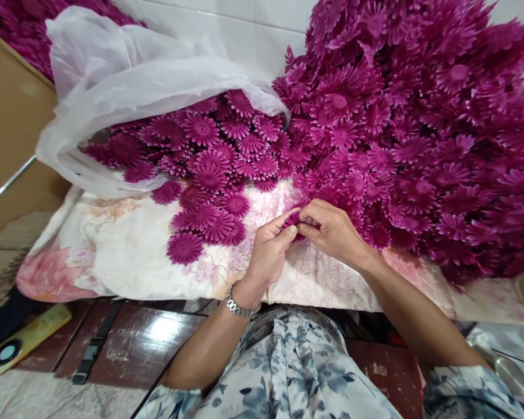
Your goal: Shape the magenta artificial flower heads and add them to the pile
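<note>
A small purple artificial flower (292,220) is pinched between my two hands, just above the cloth. My left hand (269,249), with a metal watch on the wrist, grips it between thumb and fingers. From the other side, my right hand (329,228) has its thumb and fingers closed on the same flower, their tips touching or nearly touching my left thumb. Much of the flower is hidden by my fingers. Several flat purple flower heads (185,247) lie on the cloth to the left of my hands.
A white plastic bag (157,81) lies with its mouth toward me, purple flower heads spilling out. At right rises a large heap of purple flowers (419,134). Floral cloth (126,256) covers the work surface. A cardboard box (13,110) stands at the left.
</note>
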`<state>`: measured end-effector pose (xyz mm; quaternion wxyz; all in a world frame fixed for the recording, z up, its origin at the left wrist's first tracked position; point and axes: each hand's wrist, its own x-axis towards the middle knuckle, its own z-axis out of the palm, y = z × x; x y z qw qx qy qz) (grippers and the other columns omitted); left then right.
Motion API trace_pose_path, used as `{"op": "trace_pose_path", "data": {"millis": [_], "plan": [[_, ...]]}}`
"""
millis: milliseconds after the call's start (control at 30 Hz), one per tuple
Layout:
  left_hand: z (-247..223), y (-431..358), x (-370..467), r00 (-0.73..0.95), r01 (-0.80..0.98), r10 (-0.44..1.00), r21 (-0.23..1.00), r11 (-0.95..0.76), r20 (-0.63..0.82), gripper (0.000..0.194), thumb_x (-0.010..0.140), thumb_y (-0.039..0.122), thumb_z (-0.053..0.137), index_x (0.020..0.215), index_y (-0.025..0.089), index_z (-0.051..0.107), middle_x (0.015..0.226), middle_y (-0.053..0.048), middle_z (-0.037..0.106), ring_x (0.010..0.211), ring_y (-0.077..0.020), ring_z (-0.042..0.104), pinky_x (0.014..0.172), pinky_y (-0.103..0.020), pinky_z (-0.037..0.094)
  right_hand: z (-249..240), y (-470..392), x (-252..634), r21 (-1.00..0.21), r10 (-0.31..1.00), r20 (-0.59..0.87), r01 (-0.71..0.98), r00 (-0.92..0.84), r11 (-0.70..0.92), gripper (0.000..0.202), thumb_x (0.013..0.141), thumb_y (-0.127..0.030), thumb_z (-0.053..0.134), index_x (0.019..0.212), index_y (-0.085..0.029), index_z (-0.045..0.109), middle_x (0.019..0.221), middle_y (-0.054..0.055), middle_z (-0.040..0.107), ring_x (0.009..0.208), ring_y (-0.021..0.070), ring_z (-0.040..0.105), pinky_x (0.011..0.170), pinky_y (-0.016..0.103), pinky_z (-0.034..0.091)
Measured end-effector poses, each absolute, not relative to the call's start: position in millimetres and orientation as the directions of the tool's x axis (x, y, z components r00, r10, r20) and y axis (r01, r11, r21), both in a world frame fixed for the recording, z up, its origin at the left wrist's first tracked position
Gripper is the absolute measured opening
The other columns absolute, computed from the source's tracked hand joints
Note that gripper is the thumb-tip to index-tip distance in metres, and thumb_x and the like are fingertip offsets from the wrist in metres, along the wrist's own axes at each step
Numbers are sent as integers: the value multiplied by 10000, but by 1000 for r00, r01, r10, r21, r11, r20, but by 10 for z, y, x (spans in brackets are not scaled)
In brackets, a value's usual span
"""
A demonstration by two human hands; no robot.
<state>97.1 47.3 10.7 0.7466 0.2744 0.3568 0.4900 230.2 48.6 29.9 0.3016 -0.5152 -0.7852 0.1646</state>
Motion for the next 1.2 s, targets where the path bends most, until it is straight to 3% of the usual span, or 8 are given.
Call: {"op": "trace_pose_path", "data": {"millis": [233,333,433,533,633,733,967,1200], "plan": [[82,491,974,183,-511,950,801,311,-252,226,609,206,734,832,169,732,669,-4,674,646,-104,565,695,-228,437,459,511,2498,-346,851,473,840,-228,418,183,826,-147,467,663,-190,537,653,34,533,656,157,480,627,286,391],[84,506,952,170,-537,946,779,324,-276,271,618,209,729,884,157,722,658,0,659,593,-90,544,615,-213,424,683,563,2890,-163,761,648,977,0,139,158,840,-185,470,716,-196,569,695,47,531,716,187,474,684,331,393],[91,514,942,190,-533,940,774,341,-284,390,645,189,720,1033,168,685,568,37,596,489,-56,469,503,-181,372,874,552,3165,-123,708,688,987,161,-105,128,811,-269,559,907,-194,600,808,58,539,799,215,482,743,376,390],[107,512,958,193,-540,940,770,341,-281,378,650,182,724,1026,182,686,564,44,589,479,-42,460,494,-161,373,852,483,3002,-230,810,580,971,87,61,208,789,-305,618,960,-189,592,811,49,548,778,192,497,707,336,408],[131,502,983,211,-574,939,744,343,-270,246,625,192,733,868,159,709,691,-3,659,588,-72,550,588,-183,442,635,441,2592,-461,919,338,816,-201,348,106,799,-278,621,847,-193,578,750,10,543,678,130,491,620,258,400],[128,490,990,239,-576,930,730,368,-280,156,615,197,734,761,153,700,667,-3,652,583,-81,551,576,-193,446,415,463,2343,-571,913,299,715,-277,404,158,792,-258,627,716,-186,510,681,-17,485,628,108,457,569,233,359],[47,486,978,173,-547,942,767,334,-287,201,547,224,790,716,154,707,598,21,620,523,-59,477,518,-188,392,381,462,2387,-526,896,345,732,-280,432,207,850,-190,500,643,-185,505,629,-2,494,604,120,463,574,251,353],[129,501,979,271,-606,915,686,403,-298,210,575,225,769,764,159,703,693,0,638,647,-91,541,618,-206,435,326,403,2290,-409,834,508,791,-216,455,169,873,-215,478,840,-178,640,810,80,622,797,185,537,734,333,429]]}}
